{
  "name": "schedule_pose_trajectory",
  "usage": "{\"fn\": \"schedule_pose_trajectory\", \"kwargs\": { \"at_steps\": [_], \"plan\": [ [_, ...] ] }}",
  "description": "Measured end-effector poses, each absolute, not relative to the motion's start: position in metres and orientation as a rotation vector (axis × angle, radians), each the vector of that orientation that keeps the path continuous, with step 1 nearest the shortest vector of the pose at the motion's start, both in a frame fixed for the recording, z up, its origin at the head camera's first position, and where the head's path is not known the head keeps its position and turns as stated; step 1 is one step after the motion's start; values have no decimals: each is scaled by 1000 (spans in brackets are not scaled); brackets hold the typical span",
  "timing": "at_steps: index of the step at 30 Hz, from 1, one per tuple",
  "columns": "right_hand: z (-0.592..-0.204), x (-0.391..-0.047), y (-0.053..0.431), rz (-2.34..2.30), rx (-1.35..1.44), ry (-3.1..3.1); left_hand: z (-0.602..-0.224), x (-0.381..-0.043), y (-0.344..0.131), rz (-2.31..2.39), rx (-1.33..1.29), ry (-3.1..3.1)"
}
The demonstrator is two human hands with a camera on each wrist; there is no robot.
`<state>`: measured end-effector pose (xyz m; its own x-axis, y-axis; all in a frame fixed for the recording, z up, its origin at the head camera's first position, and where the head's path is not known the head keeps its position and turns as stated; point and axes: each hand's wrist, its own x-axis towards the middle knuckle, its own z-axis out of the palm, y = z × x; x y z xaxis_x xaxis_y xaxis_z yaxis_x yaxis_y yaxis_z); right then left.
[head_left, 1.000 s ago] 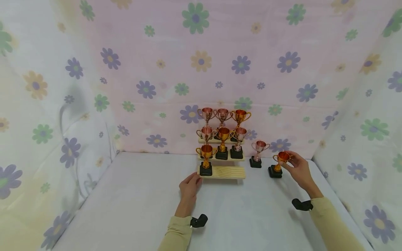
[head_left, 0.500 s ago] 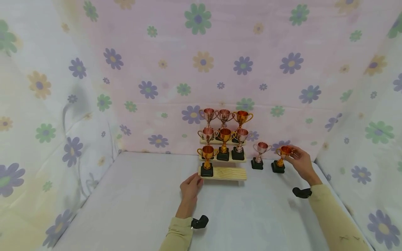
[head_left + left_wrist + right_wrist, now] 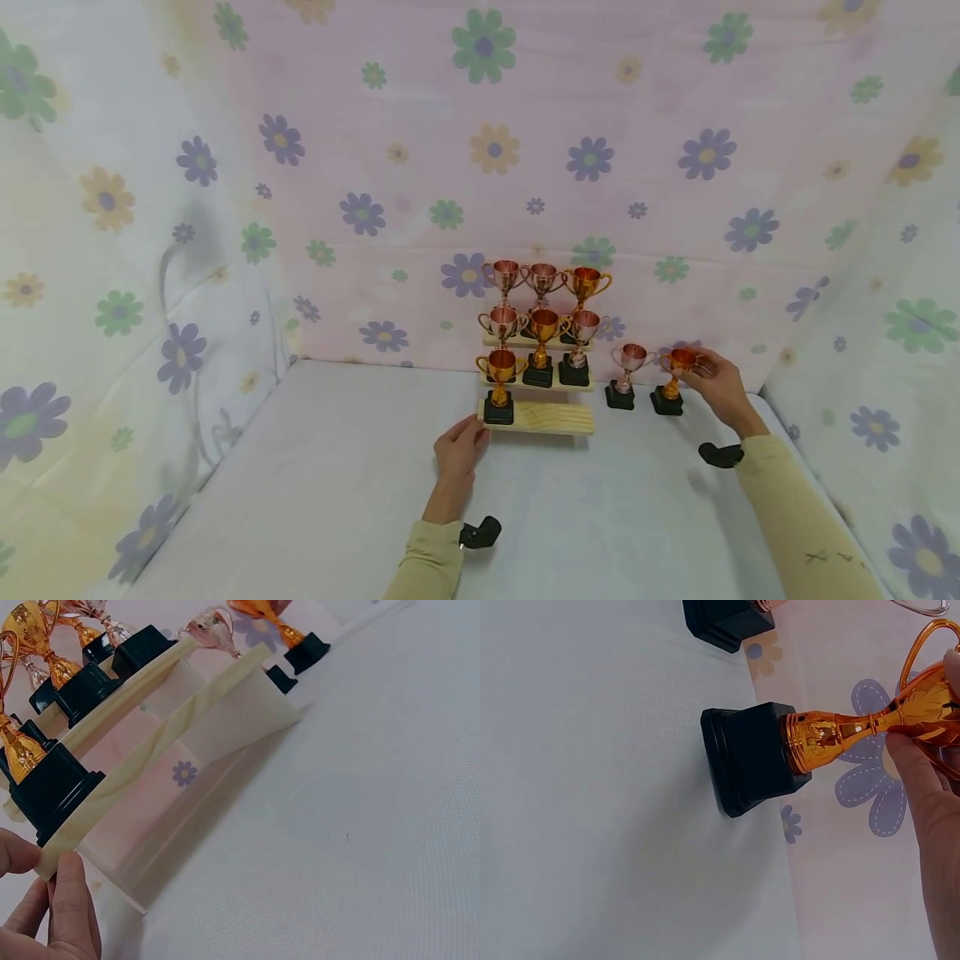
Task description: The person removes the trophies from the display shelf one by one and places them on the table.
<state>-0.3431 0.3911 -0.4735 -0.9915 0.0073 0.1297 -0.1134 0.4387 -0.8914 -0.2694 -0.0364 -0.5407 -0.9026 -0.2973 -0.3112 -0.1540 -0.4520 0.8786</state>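
Observation:
My right hand (image 3: 720,389) holds a gold trophy cup (image 3: 673,379) by its bowl, at the right of the table. In the right wrist view, the thumb and fingers grip the bowl above the black base (image 3: 754,754); whether that base touches the table, I cannot tell. Just left of it stands a rose-gold trophy (image 3: 627,377). At the wooden tiered shelf (image 3: 551,417), my left hand (image 3: 457,450) pinches the front left corner of the lowest board (image 3: 124,776) between thumb and fingers. Beside that corner, a gold trophy (image 3: 500,385) stands at the board's left end.
Gold and rose-gold trophies, such as the middle gold one (image 3: 542,337), fill the two upper tiers. A white cloth covers the table (image 3: 345,467). Flower-printed fabric (image 3: 405,183) hangs close behind the shelf and along both sides.
My right hand has moved the gold trophy back, level with the rose-gold one beside it, and it stands more upright. The left hand stays at the shelf corner. The head view has shifted slightly.

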Motion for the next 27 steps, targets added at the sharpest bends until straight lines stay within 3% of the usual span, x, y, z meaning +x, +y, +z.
{"fn": "schedule_pose_trajectory", "kwargs": {
  "at_steps": [27],
  "plan": [
    [-480, -348, 393, 1589, 81, -2575, -543, -271, -35, -2524, 699, -1584]
  ]
}}
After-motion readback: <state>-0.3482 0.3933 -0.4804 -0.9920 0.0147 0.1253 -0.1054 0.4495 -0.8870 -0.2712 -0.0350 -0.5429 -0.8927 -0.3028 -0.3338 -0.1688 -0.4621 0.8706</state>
